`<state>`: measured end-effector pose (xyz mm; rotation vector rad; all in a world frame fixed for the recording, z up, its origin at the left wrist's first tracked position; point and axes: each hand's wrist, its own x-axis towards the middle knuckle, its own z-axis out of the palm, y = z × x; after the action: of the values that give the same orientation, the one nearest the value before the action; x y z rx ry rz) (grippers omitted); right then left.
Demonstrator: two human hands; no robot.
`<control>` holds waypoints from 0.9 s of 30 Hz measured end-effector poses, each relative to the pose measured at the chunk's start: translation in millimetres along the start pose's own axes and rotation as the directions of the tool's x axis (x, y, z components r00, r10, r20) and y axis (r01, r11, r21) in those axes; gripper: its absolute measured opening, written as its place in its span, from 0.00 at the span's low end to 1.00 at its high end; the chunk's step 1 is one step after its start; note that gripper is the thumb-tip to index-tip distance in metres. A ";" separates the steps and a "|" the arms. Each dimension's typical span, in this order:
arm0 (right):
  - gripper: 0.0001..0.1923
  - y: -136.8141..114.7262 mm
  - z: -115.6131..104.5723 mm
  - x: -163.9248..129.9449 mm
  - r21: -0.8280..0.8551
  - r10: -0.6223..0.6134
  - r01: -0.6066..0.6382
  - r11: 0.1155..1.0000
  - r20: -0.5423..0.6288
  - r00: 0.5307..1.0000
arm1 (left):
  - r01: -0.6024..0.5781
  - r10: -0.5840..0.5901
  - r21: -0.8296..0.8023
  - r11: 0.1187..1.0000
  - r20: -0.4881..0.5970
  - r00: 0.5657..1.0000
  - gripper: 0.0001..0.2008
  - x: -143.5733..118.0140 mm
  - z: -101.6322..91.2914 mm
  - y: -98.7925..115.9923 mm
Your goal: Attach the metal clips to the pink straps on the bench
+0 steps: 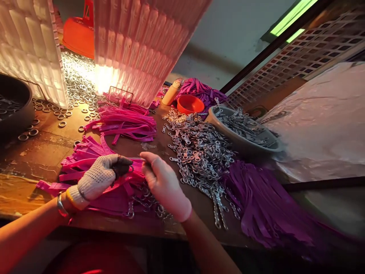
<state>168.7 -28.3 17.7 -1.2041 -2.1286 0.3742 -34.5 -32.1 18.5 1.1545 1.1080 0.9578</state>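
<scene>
My left hand (99, 177), in a knitted white glove with dark fingertips, pinches a pink strap (134, 178) over a heap of pink straps (85, 160) at the table's front. My right hand (164, 184), in a thin pale glove, grips the same strap's end just to the right, fingers closed. Small metal clasps (145, 201) lie under both hands. A wide spread of metal clasps (199, 156) covers the table to the right of my right hand.
Purple straps (262, 205) hang over the front right edge. A grey bowl of clasps (245, 131), an orange cup (189, 103), metal rings (74, 87), a dark basin (14, 110) and a lit white lamp shade (137, 45) stand behind.
</scene>
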 end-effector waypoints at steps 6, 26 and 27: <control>0.14 -31.6 12.9 0.6 -0.309 -0.041 0.066 0.949 0.086 0.995 | -0.122 0.122 0.054 0.991 -0.008 0.992 0.23 -7.5 0.8 -1.3; 0.13 21.7 5.7 -28.9 0.179 0.348 -0.305 0.936 -0.313 0.884 | -0.251 -0.023 0.917 0.311 0.271 0.962 0.11 196.4 63.1 16.2; 0.13 23.2 7.9 -31.3 0.195 0.350 -0.300 0.934 -0.324 0.879 | -0.243 -0.042 0.931 0.272 0.264 0.964 0.12 206.1 70.1 13.0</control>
<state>190.0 -41.6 -13.1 -1.4310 -1.5670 0.4096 76.0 155.2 2.2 2.3147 1.4554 0.0510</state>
